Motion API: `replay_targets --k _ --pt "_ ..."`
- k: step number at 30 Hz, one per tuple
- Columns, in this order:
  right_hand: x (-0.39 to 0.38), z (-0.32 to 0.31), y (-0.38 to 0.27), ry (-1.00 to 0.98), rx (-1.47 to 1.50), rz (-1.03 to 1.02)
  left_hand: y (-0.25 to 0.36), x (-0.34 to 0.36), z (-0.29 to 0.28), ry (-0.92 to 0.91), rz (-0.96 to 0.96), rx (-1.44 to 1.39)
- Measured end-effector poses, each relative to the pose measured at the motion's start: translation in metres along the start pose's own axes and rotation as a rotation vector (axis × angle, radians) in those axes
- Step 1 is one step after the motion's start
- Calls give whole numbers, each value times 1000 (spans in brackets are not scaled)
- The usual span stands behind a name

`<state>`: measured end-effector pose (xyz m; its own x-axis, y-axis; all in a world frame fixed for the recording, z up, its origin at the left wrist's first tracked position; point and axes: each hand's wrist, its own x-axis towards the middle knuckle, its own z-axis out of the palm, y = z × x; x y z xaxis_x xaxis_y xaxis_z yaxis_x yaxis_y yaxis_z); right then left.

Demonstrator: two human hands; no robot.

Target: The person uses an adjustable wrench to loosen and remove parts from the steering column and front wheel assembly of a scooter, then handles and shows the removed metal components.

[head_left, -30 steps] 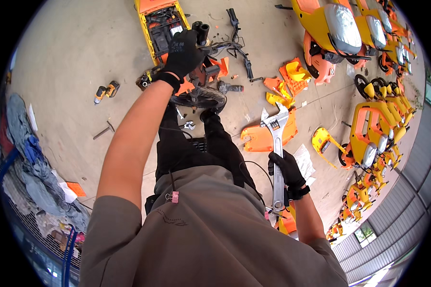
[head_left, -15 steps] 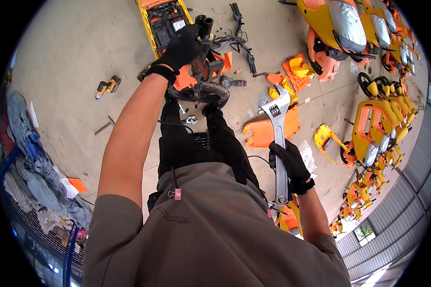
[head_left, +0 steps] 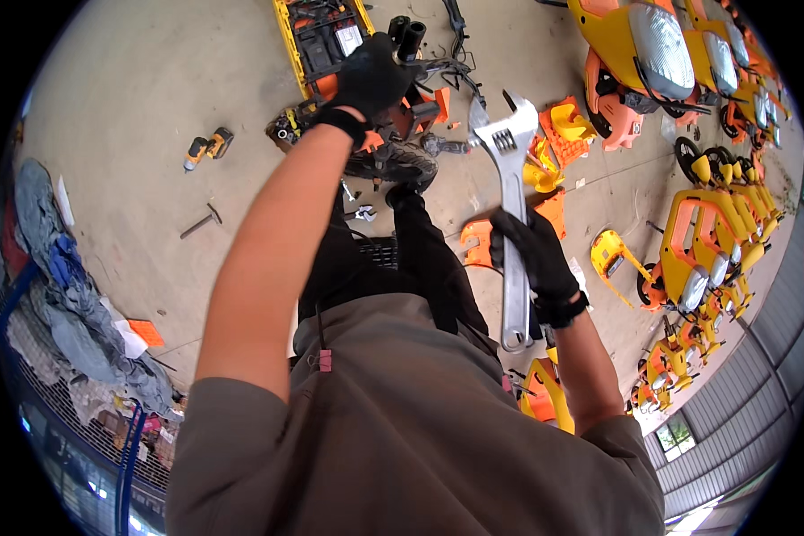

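Observation:
My right hand (head_left: 538, 259), in a black glove, is closed round the handle of a large silver adjustable wrench (head_left: 515, 205). The wrench's jaw end points away from me, above the floor. My left hand (head_left: 372, 76), also gloved, is at the front end of a stripped scooter, its fingers curled by the black fork tubes (head_left: 411, 40) and partly hidden. Below that hand, the scooter's front wheel (head_left: 393, 167) is near my feet. Behind the fork lies the yellow-edged scooter body (head_left: 323, 40), with its inner parts bare.
A cordless drill (head_left: 209, 149) and a hammer (head_left: 202, 221) lie on the floor to the left. A smaller wrench (head_left: 363, 213) is between my feet. Orange and yellow panels (head_left: 565, 129) lie to the right, before rows of parked scooters (head_left: 688, 232). Cloth (head_left: 71, 295) is heaped far left.
The wrench in my right hand has moved away from me and slightly left, its jaw nearer the fork. My left hand stays at the scooter's front while the view has shifted a little.

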<state>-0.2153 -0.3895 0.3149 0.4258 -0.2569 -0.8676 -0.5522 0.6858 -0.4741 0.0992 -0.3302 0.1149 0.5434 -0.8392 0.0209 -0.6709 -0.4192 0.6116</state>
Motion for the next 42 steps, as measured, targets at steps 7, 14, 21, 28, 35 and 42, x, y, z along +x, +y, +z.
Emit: replay_targets --k 7,14,21,28,35,42 --pt "42 105 11 -162 410 -131 24 -95 -133 -520 -544 -1217" --pt "41 166 6 -143 591 -200 68 -157 -227 -801 -485 -971" --pt "42 184 0 -114 598 -192 116 -142 -264 -889 -513 -741" --pt "71 200 9 -170 634 -267 106 -158 -265 -714 -528 -866" --pt "71 225 1 -28 598 -318 79 -153 -267 -694 -418 -711" --pt "76 223 4 -126 643 -336 72 -150 -271 -716 -423 -759"
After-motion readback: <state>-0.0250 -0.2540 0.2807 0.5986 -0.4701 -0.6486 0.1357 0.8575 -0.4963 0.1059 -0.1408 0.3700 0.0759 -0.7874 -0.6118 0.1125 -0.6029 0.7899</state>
